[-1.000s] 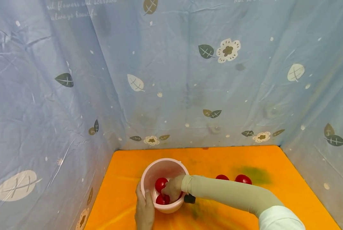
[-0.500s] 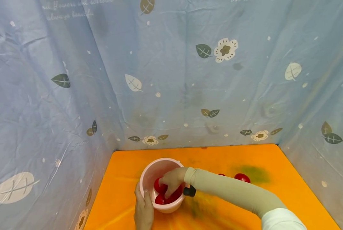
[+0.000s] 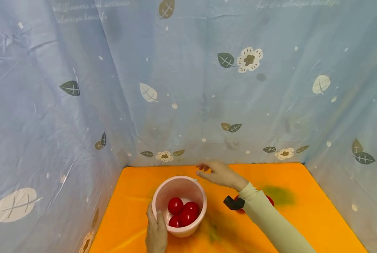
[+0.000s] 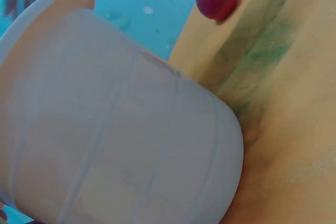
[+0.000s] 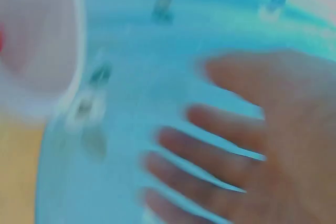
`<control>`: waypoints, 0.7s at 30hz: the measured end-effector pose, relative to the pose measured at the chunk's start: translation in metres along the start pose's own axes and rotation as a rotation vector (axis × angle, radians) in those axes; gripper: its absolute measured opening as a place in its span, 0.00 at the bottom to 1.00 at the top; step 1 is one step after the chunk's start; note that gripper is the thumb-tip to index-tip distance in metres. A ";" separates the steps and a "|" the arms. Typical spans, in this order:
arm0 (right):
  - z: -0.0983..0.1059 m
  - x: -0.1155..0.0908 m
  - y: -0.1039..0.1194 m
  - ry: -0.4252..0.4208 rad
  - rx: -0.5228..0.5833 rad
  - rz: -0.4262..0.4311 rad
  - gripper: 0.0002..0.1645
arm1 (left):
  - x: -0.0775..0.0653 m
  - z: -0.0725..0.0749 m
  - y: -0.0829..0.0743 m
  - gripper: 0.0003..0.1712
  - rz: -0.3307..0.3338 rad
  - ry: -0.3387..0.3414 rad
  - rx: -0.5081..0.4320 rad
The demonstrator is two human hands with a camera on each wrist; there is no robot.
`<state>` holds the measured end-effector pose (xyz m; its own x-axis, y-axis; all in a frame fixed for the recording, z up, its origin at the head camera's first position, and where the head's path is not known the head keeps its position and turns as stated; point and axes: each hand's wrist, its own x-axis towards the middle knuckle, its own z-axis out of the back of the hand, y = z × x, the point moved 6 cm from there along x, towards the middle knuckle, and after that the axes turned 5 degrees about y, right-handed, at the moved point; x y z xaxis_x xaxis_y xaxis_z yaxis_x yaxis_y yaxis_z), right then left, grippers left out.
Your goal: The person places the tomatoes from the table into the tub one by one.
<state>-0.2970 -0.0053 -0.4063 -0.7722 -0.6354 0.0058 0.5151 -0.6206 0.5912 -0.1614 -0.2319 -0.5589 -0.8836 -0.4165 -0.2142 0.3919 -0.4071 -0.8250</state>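
Four red balls (image 3: 176,206) lie in the pink bucket (image 3: 185,191), gripped at its side by the left hand (image 3: 156,234); the right hand (image 3: 221,174) has spread, empty fingers. Smooth balls may slip; better hold around their middle.

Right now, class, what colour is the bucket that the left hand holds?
The bucket is pale pink; the head view shows it best.

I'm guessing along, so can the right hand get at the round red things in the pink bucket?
Probably yes: the right hand is empty and near the pink bucket, whose open top leaves the round red things uncovered; the left hand only grips one side.
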 end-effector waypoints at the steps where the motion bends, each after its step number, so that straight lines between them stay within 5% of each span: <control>1: 0.007 -0.009 -0.013 -0.097 0.001 -0.032 0.24 | 0.000 0.000 0.000 0.39 0.017 0.024 -0.016; 5: 0.014 -0.052 -0.068 -0.350 0.042 -0.178 0.28 | -0.002 -0.001 0.004 0.47 0.093 0.102 -0.056; 10: -0.022 -0.110 -0.134 -0.466 0.005 -0.347 0.37 | -0.005 0.000 0.008 0.51 0.137 0.152 -0.046; 15: -0.074 -0.141 -0.174 -0.390 -0.018 -0.502 0.39 | -0.005 -0.001 0.006 0.55 0.151 0.183 -0.065; 21: -0.107 -0.150 -0.186 -0.311 0.025 -0.546 0.45 | -0.004 -0.004 0.004 0.52 0.146 0.194 -0.057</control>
<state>-0.2375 0.1563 -0.6038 -0.9955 -0.0638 -0.0704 0.0096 -0.8047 0.5935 -0.1577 -0.2288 -0.5630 -0.8536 -0.3016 -0.4247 0.5084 -0.3052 -0.8052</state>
